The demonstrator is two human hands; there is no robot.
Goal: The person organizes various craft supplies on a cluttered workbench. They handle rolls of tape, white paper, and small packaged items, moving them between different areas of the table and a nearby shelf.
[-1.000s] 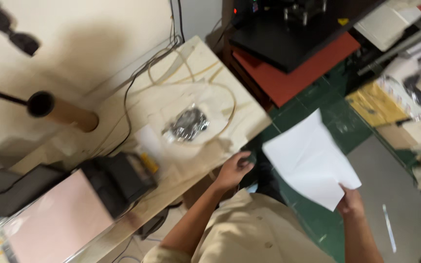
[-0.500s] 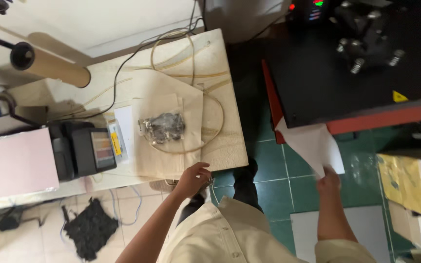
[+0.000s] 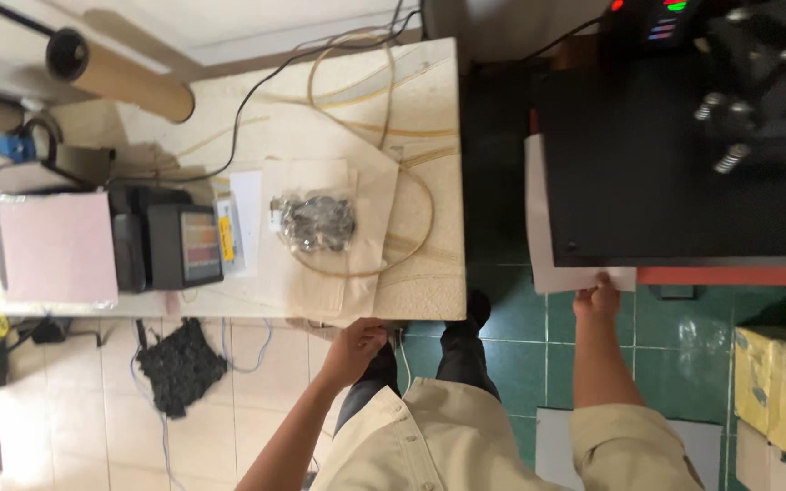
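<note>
Right hand (image 3: 596,300) fingers pinch white sheet (image 3: 539,218)

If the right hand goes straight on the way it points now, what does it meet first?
Probably the black press: the right hand points up the frame, already gripping the white sheet tucked under it. Depth is unclear.
</note>
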